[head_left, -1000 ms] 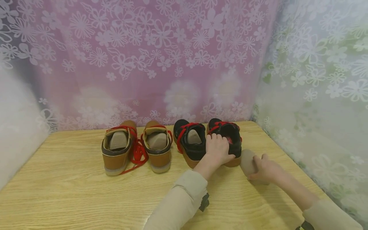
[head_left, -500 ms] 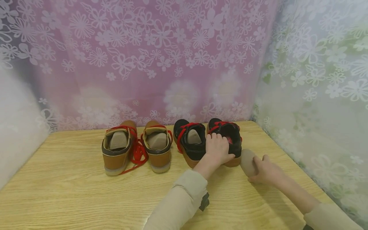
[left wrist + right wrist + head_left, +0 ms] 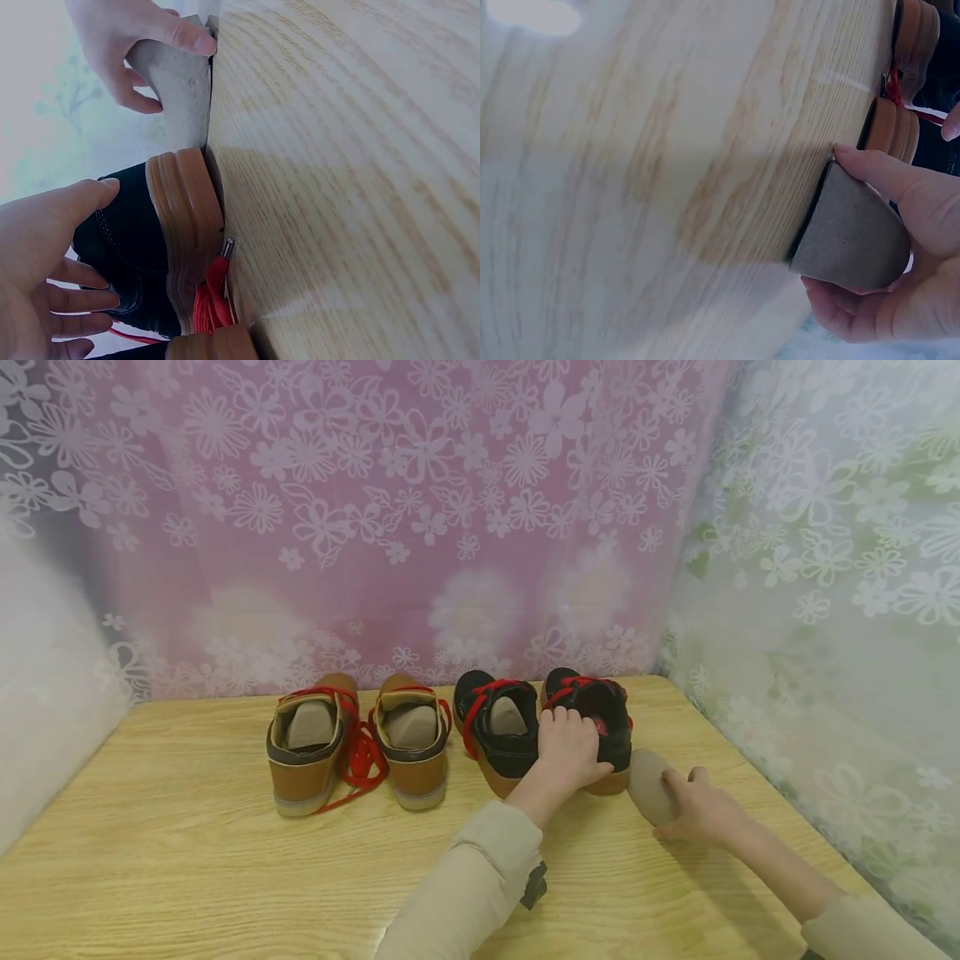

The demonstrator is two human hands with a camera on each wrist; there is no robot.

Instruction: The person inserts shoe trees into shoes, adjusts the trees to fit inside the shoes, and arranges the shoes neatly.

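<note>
Two black shoes with red laces stand at the right of the row. My left hand (image 3: 568,747) holds the heel end of the rightmost black shoe (image 3: 617,752), fingers over one side and thumb at the back. In the left wrist view the same shoe (image 3: 131,225) shows its brown sole on the table. To its right, my right hand (image 3: 705,810) grips a grey-beige molded shoe insert (image 3: 649,787) between thumb and fingers. The right wrist view shows this insert (image 3: 855,232) with its flat edge at the tabletop. The other black shoe (image 3: 510,758) has a similar insert inside.
Two brown shoes, the left one (image 3: 300,785) and its mate (image 3: 418,781), stand to the left with inserts inside. Red laces (image 3: 365,760) lie between them. The wooden table (image 3: 187,860) meets a pink floral curtain (image 3: 375,527) behind and a pale floral one (image 3: 817,635) at right.
My right hand has shifted slightly to the right, and the insert has turned a little in its grip. The left hand and the shoes stay where they were.
</note>
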